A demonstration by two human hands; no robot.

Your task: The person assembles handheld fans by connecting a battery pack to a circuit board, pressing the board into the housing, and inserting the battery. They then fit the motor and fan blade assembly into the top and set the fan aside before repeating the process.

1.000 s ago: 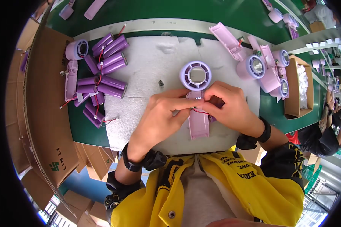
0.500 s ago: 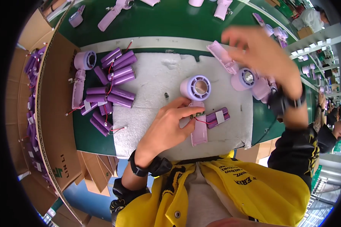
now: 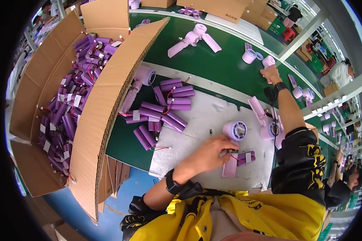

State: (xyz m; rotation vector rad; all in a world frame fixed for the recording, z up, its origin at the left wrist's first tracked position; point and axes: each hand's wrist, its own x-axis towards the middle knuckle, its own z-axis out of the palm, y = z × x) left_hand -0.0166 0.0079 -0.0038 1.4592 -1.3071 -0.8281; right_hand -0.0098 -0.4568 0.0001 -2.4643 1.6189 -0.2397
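Note:
My left hand (image 3: 211,154) is closed at the neck of a lilac handheld fan (image 3: 231,130), its fingertips pinching the small green circuit board (image 3: 231,151). The fan lies on a white foam sheet (image 3: 197,132) with its handle toward me. Beside the handle, a purple battery pack (image 3: 245,158) with a white label is joined by red wire. Stretched out to the far right, my right hand (image 3: 271,74) is closed round another lilac fan (image 3: 268,61) on the green belt. Its fingertips are partly hidden.
Several purple battery packs (image 3: 165,107) lie left of the foam. A cardboard box (image 3: 116,80) full of packs stands at far left. Another fan (image 3: 267,130) and a handle shell (image 3: 257,110) lie at the foam's right edge. More fan parts (image 3: 193,38) rest on the belt.
My right arm has reached farther out, from above the foam's right edge to the fan on the belt. The view has swung left. My left hand stays at the fan's neck.

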